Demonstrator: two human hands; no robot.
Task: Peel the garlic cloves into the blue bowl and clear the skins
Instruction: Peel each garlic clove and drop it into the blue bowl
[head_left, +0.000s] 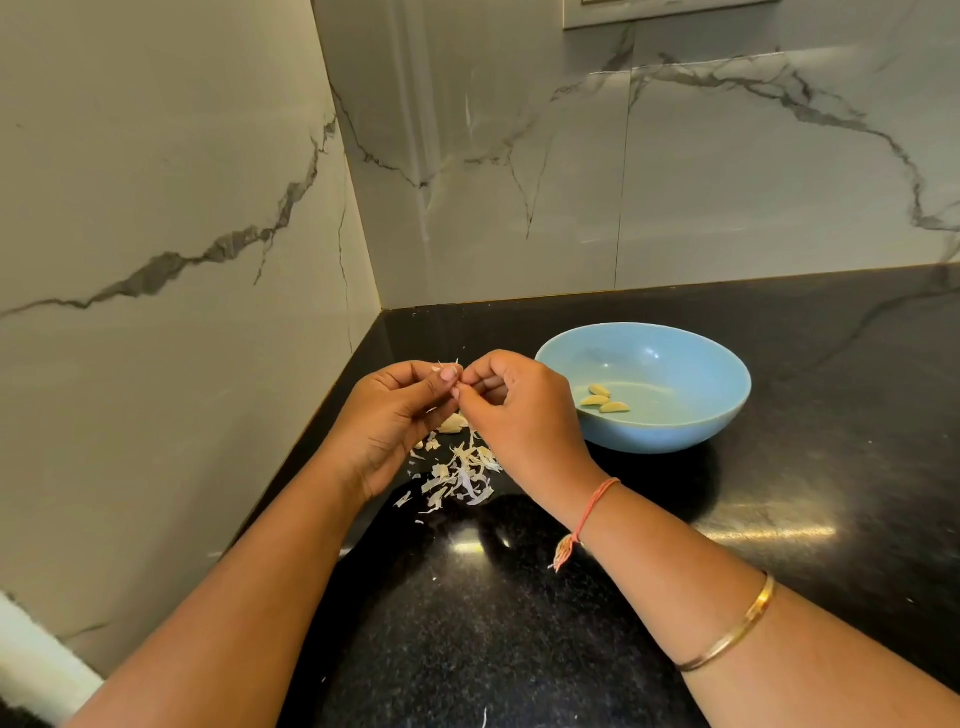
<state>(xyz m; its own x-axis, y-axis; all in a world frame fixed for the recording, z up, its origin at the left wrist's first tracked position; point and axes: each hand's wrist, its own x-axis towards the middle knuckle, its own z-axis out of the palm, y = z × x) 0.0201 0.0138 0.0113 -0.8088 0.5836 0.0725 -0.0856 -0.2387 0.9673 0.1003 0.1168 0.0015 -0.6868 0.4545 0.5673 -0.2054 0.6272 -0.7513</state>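
My left hand (400, 415) and my right hand (511, 410) meet above the black counter, fingertips together, pinching a small garlic clove (448, 370) of which only a pale tip with skin shows. Below the hands lies an unpeeled clove (451, 423) and a pile of white garlic skins (462, 475). The blue bowl (675, 364) stands just right of my right hand, with three peeled cloves (602, 399) inside it.
The black granite counter (779, 493) runs to marble walls on the left and at the back, forming a corner behind the hands. Stray skin flakes lie near the corner and at the front edge (484, 717).
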